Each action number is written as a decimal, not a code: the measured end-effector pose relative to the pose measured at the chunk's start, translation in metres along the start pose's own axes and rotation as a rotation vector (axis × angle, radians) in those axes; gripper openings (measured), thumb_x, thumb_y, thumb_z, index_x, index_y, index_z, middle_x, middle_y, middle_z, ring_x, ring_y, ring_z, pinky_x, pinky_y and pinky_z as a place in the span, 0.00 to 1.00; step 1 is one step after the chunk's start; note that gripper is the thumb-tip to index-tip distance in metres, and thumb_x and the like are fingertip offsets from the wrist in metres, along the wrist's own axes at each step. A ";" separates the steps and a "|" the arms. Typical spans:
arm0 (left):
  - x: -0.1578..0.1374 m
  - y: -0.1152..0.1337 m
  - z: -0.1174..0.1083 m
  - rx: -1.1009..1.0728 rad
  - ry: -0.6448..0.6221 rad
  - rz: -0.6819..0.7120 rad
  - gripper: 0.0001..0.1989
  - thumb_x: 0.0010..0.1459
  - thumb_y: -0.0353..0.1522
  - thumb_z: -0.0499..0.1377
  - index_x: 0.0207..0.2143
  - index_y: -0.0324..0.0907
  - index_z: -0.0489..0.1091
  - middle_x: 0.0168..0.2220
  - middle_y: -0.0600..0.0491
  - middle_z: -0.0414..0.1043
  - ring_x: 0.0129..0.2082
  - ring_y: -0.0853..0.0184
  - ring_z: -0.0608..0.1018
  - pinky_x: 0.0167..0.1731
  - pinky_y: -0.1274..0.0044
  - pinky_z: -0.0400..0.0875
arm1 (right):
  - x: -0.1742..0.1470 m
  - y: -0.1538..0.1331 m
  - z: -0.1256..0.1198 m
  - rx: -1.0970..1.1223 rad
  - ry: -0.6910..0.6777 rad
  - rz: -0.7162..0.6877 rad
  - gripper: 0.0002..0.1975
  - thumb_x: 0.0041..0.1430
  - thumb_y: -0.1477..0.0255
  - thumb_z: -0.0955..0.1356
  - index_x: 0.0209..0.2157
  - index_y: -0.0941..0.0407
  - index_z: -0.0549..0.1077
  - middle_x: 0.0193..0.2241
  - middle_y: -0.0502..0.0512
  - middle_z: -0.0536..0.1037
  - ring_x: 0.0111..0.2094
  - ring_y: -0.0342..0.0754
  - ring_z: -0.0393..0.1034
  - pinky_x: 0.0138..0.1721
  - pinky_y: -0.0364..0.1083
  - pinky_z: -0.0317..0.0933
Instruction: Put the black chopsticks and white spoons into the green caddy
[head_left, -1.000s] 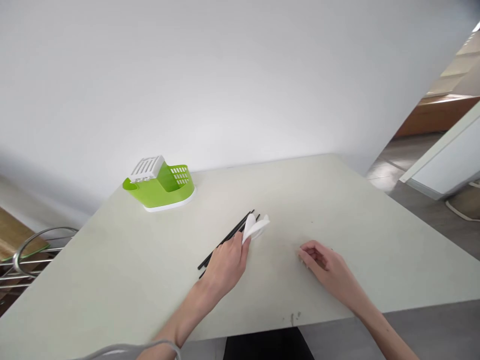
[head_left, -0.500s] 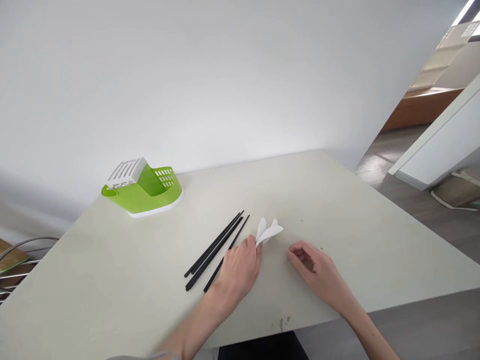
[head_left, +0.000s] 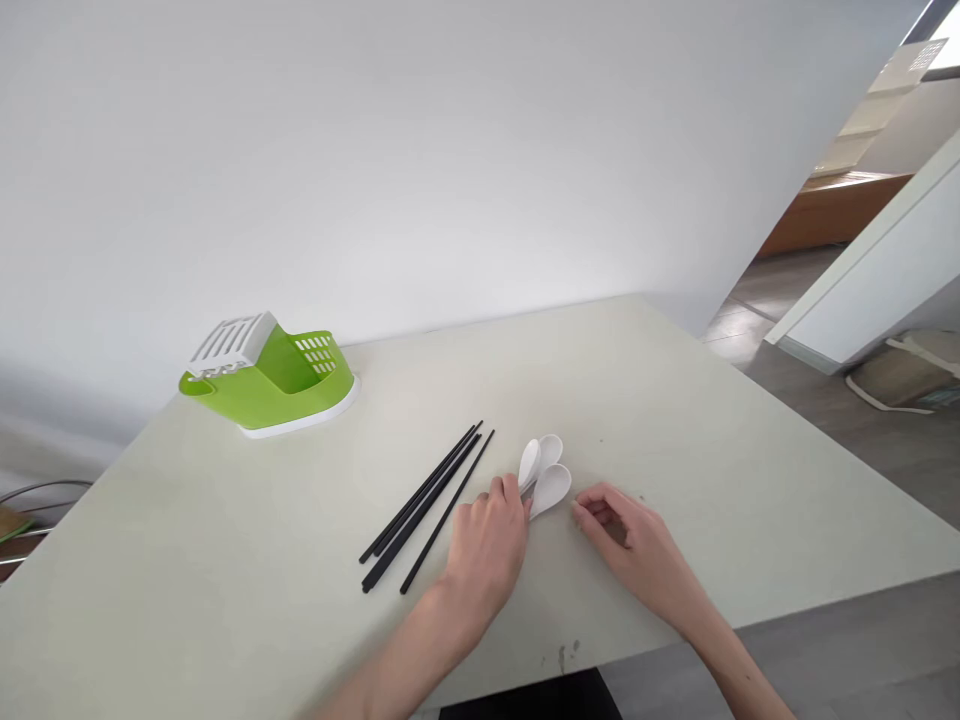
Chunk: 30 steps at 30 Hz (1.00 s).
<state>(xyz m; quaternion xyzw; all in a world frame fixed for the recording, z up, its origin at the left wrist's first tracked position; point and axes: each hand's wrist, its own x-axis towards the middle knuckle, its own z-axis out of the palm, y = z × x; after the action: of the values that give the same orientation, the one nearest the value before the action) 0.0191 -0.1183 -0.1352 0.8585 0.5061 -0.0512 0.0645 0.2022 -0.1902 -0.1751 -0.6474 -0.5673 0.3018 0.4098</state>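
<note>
My left hand is closed around the handles of three white spoons, whose bowls stick out past my fingers and face up. The handles are hidden in the hand. To the right of the spoons, my right hand hovers at the table top with curled fingers, thumb and fingertips a little apart, and nothing shows between them. Several black chopsticks lie slantwise on the table just left of my left hand; one is set apart from the others.
A green and white utensil holder with slotted sides stands at the back left of the pale table, near the wall. Small dark marks show by the front edge. A metal rack is beyond the left edge.
My left hand has turned the spoons, so their bowls now face up instead of showing edge-on. My right hand has barely moved. The view has shifted slightly.
</note>
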 end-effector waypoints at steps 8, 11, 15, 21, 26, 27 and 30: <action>-0.006 0.003 -0.006 0.035 -0.012 0.060 0.11 0.73 0.34 0.52 0.48 0.39 0.71 0.45 0.42 0.77 0.46 0.54 0.80 0.36 0.69 0.77 | -0.001 0.002 0.001 0.001 0.014 0.004 0.18 0.69 0.52 0.65 0.36 0.49 0.76 0.37 0.55 0.82 0.37 0.53 0.77 0.38 0.48 0.70; -0.011 0.002 -0.005 0.022 -0.002 0.069 0.10 0.73 0.34 0.53 0.47 0.39 0.71 0.44 0.43 0.76 0.45 0.55 0.80 0.35 0.70 0.76 | -0.001 0.003 0.002 -0.005 0.011 0.019 0.17 0.69 0.51 0.65 0.36 0.49 0.76 0.37 0.55 0.82 0.37 0.53 0.77 0.37 0.48 0.70; -0.017 0.000 -0.006 -0.016 -0.011 0.091 0.10 0.73 0.36 0.53 0.47 0.40 0.71 0.45 0.43 0.76 0.46 0.55 0.80 0.36 0.70 0.76 | -0.002 0.004 0.002 -0.011 0.009 0.031 0.18 0.69 0.51 0.65 0.37 0.49 0.76 0.36 0.55 0.82 0.37 0.53 0.76 0.35 0.48 0.69; -0.025 -0.001 -0.013 -0.121 -0.060 0.118 0.15 0.73 0.40 0.55 0.54 0.41 0.66 0.48 0.44 0.77 0.47 0.55 0.81 0.38 0.68 0.77 | -0.002 0.004 0.003 0.005 0.018 0.036 0.19 0.69 0.50 0.65 0.38 0.50 0.77 0.37 0.56 0.82 0.37 0.53 0.77 0.38 0.49 0.71; -0.027 0.000 -0.015 -0.110 -0.067 0.103 0.11 0.73 0.34 0.55 0.54 0.41 0.65 0.47 0.46 0.78 0.46 0.57 0.82 0.38 0.69 0.78 | -0.002 0.000 0.002 -0.001 0.018 0.051 0.20 0.69 0.49 0.65 0.37 0.51 0.76 0.35 0.55 0.82 0.35 0.52 0.76 0.37 0.48 0.71; -0.027 -0.001 -0.015 -0.100 -0.067 0.102 0.10 0.72 0.32 0.54 0.54 0.41 0.65 0.47 0.46 0.78 0.46 0.56 0.82 0.38 0.68 0.78 | -0.002 -0.001 0.002 -0.004 0.020 0.052 0.20 0.68 0.49 0.65 0.37 0.51 0.76 0.35 0.55 0.82 0.34 0.51 0.76 0.37 0.48 0.70; -0.028 -0.003 -0.012 -0.086 -0.056 0.106 0.10 0.73 0.29 0.52 0.53 0.41 0.66 0.46 0.46 0.78 0.46 0.56 0.82 0.38 0.67 0.79 | -0.002 -0.001 0.001 -0.010 0.017 0.059 0.21 0.68 0.48 0.65 0.37 0.51 0.76 0.34 0.54 0.82 0.33 0.51 0.75 0.36 0.47 0.70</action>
<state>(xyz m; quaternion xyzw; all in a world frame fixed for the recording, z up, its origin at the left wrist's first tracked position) 0.0033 -0.1386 -0.1189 0.8789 0.4594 -0.0502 0.1181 0.2004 -0.1923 -0.1749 -0.6686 -0.5458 0.3053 0.4023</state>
